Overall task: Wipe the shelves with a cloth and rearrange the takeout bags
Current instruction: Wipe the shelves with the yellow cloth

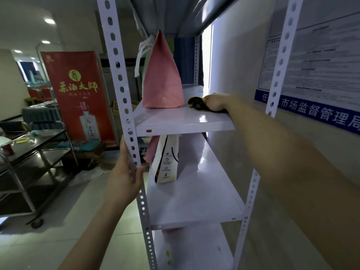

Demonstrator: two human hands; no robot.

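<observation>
Right hand (214, 102) grips cloth (195, 103) on upper shelf (185, 118); left hand (124, 174) grips post (124, 106). Wiping probably midway; bags (162, 78) apparently not yet rearranged.

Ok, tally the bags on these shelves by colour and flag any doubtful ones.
Pink bags: 1, on the shelf with the cloth.
White bags: 1, on the shelf below.
Total: 2 sure.
A pink shape behind the white bag and a white shape behind the pink bag are too hidden to count.
</observation>
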